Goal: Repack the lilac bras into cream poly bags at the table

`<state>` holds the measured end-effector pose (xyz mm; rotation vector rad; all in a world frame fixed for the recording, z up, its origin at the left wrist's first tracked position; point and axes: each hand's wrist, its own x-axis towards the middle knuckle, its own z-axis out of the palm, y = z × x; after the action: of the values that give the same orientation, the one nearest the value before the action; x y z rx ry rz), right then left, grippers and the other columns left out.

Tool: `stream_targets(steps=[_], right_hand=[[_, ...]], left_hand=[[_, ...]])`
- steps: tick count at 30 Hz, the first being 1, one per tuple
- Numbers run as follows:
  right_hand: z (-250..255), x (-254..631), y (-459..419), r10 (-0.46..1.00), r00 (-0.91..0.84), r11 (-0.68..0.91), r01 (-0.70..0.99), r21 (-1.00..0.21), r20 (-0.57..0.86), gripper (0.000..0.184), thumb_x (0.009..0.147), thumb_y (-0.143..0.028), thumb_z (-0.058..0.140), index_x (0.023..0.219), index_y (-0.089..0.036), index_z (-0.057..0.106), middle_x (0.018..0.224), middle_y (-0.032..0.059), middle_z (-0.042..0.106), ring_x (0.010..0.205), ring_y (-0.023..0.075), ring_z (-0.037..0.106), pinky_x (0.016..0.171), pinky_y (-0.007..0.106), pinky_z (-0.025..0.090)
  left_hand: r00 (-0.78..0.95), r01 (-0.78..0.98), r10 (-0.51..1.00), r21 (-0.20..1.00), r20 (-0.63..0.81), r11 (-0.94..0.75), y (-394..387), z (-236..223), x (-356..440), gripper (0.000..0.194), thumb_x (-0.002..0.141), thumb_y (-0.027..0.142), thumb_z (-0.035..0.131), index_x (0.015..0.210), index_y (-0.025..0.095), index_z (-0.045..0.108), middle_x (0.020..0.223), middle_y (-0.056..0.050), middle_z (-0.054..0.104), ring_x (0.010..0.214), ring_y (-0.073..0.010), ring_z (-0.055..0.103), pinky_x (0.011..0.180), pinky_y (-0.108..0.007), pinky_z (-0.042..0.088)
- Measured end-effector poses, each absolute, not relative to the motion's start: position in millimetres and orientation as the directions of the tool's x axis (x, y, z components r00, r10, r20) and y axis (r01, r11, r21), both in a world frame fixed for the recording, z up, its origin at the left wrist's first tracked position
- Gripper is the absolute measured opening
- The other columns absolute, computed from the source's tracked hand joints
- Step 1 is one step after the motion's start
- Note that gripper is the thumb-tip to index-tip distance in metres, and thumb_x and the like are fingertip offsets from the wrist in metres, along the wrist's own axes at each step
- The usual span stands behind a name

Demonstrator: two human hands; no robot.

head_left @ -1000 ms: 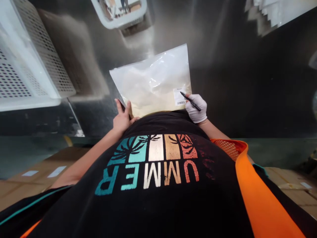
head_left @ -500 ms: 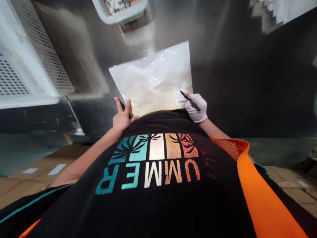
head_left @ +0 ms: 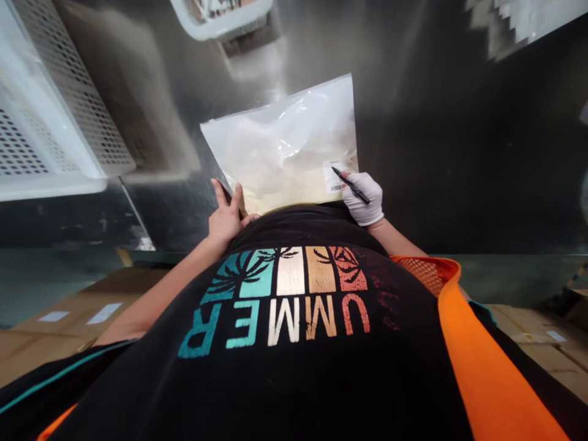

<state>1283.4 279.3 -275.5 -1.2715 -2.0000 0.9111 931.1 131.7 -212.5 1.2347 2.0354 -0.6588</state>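
A clear plastic bag (head_left: 280, 144) with a pale cream item inside lies flat on the shiny steel table (head_left: 459, 153). A white barcode label (head_left: 331, 179) sits near its lower right corner. My right hand (head_left: 365, 199), in a white glove, is closed around a black pen (head_left: 351, 185) whose tip rests on the label. My bare left hand (head_left: 226, 214) lies with fingers stretched out at the bag's lower left corner, touching its edge.
White perforated baskets (head_left: 50, 135) stand at the left. Another white basket (head_left: 225, 18) with items sits at the far edge. Cardboard boxes (head_left: 68, 318) lie low at both sides. My black printed shirt and orange vest fill the foreground.
The bag, pen and both hands stay nearly where they were; only the view shifts slightly.
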Motion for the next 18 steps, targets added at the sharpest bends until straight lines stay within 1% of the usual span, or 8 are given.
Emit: stream_targets(steps=[4, 7, 11, 14, 18], right_hand=[[-280.2, 1286.1, 279.6, 0.933, -0.327, 0.308, 0.518, -0.798, 0.148, 0.027, 0.104, -0.034, 0.064, 0.118, -0.022, 0.084, 0.104, 0.0082, 0.081, 0.094, 0.0227, 0.076, 0.091, 0.040, 0.065], [-280.1, 1286.3, 279.5, 0.935, -0.321, 0.305, 0.517, -0.800, 0.149, 0.027, 0.104, -0.034, 0.064, 0.118, -0.022, 0.084, 0.105, 0.0088, 0.081, 0.095, 0.0230, 0.076, 0.092, 0.040, 0.065], [-276.5, 1283.0, 278.9, 0.931, -0.350, 0.282, 0.506, -0.815, 0.104, 0.027, 0.103, -0.034, 0.066, 0.119, -0.023, 0.084, 0.104, 0.0088, 0.081, 0.094, 0.0233, 0.076, 0.093, 0.041, 0.065], [-274.9, 1280.9, 278.9, 0.921, -0.375, 0.296, 0.505, -0.811, 0.103, 0.028, 0.103, -0.034, 0.065, 0.119, -0.023, 0.085, 0.102, 0.0076, 0.081, 0.093, 0.0221, 0.076, 0.092, 0.039, 0.065], [-275.0, 1281.9, 279.4, 0.937, -0.333, 0.285, 0.542, -0.790, 0.109, 0.028, 0.103, -0.033, 0.063, 0.118, -0.023, 0.085, 0.102, 0.0074, 0.081, 0.094, 0.0221, 0.076, 0.091, 0.039, 0.065]], left_hand=[[-0.353, 0.896, 0.561, -0.097, -0.749, 0.433, 131.5, -214.2, 930.4, 0.117, 0.094, 0.083, 0.061, 0.181, 0.025, 0.008, 0.182, -0.032, -0.019, 0.121, -0.0505, 0.075, 0.098, -0.060, 0.062], [-0.355, 0.891, 0.550, -0.095, -0.756, 0.443, 133.1, -210.8, 931.6, 0.113, 0.096, 0.081, 0.060, 0.181, 0.026, 0.009, 0.183, -0.031, -0.019, 0.123, -0.0504, 0.075, 0.100, -0.061, 0.062], [-0.339, 0.893, 0.553, -0.075, -0.761, 0.444, 134.9, -206.6, 933.2, 0.109, 0.100, 0.079, 0.056, 0.182, 0.024, 0.010, 0.182, -0.032, -0.018, 0.126, -0.0511, 0.073, 0.101, -0.062, 0.061], [-0.349, 0.891, 0.554, -0.084, -0.756, 0.446, 134.1, -208.2, 932.7, 0.114, 0.096, 0.082, 0.059, 0.182, 0.024, 0.011, 0.183, -0.032, -0.018, 0.126, -0.0526, 0.073, 0.101, -0.062, 0.061], [-0.350, 0.891, 0.564, -0.080, -0.748, 0.448, 132.6, -211.1, 931.4, 0.116, 0.094, 0.082, 0.062, 0.182, 0.025, 0.011, 0.183, -0.031, -0.016, 0.125, -0.0539, 0.073, 0.100, -0.062, 0.061]])
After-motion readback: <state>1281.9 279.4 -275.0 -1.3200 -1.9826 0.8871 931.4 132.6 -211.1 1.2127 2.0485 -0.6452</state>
